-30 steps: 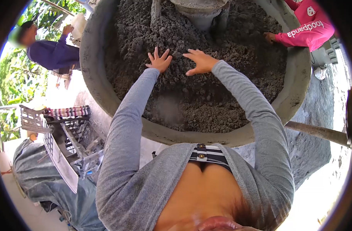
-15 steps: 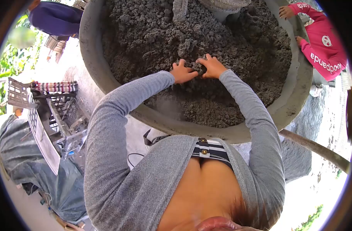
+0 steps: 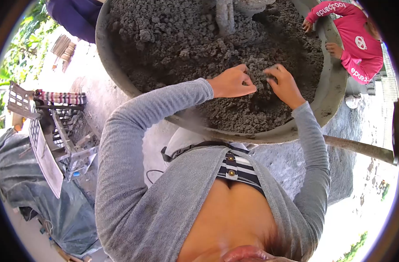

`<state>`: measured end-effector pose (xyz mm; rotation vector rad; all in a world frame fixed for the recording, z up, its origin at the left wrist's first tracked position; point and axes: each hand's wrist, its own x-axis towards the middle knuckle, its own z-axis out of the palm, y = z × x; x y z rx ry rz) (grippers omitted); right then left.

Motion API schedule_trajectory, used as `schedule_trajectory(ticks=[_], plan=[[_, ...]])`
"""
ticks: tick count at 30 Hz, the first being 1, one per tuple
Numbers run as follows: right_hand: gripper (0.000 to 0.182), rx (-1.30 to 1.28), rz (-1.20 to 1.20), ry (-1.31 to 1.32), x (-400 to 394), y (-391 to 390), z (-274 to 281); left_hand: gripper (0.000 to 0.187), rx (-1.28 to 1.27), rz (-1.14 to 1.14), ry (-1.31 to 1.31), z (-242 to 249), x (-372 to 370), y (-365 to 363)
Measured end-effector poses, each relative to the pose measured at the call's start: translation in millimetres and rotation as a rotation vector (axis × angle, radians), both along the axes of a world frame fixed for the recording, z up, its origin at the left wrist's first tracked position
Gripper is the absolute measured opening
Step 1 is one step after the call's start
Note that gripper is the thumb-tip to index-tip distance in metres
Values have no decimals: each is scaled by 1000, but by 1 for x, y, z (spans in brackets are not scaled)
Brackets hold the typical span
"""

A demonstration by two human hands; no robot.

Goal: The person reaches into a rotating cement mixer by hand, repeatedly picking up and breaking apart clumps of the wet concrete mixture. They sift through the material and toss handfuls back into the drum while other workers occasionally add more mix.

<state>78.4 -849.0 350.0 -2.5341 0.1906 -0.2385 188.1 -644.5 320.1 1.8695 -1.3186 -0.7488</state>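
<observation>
A wide round pan [image 3: 335,83] holds dark, crumbly, damp-looking material [image 3: 177,48]. Over its near part, my left hand [image 3: 233,82] is curled, thumb toward the right; whatever lies within its fingers is hidden. Facing it from the right, my right hand [image 3: 284,84] has bent, slightly blurred fingers spread apart, with nothing visible in them. A small gap of the crumbly material separates the two hands. Beyond them, a caked metal arm [image 3: 225,16] reaches down into the material beside a rounded, coated part [image 3: 254,5].
At the upper right a person in a pink top [image 3: 359,41] has both hands at the pan's rim. A person in dark purple [image 3: 77,17] stands upper left. A pole [image 3: 361,147] extends right below the pan. Left are a broken chair [image 3: 68,135] and a dark tarp [image 3: 64,214].
Both my hands have moved right and slightly nearer, and apart from each other. In view, the pan has shifted and the metal arm appears farther right. The pink-sleeved person's hands sit lower.
</observation>
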Motion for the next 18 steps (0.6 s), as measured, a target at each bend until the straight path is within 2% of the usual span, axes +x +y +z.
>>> schedule_trajectory(ticks=[2,3,4,5,6,8,9,10,12,13,15,17,18], plan=[[29,-6,48,172,-9,-14,10,33,54,0,-9,0,-1,4],[29,-9,53,165,-12,-14,10,36,-93,76,-50,5,-4,6],[30,69,-122,-46,-17,-13,8,39,-240,150,-90,8,-5,8],[32,148,-296,-254,-20,-12,3,47,-257,78,-175,9,-4,11],[32,151,-300,-250,-25,-16,-9,47,-252,75,-171,8,-4,16],[27,-280,257,-61,-32,-23,-28,53,66,-200,-144,5,1,27],[25,-38,58,245,-33,-15,-21,56,60,-149,-149,20,4,34],[25,-44,46,233,-25,-8,-12,54,-77,-65,-279,32,14,41],[28,166,-157,-24,-18,2,8,48,-308,98,-465,61,44,57],[32,179,-117,-56,-14,3,12,46,-380,262,-565,77,62,69],[41,24,100,-78,-2,16,26,41,-343,541,-773,87,116,100],[63,27,282,-38,23,30,26,44,-217,828,-763,68,172,135],[75,29,340,-17,39,39,28,51,4,801,-763,34,222,158]])
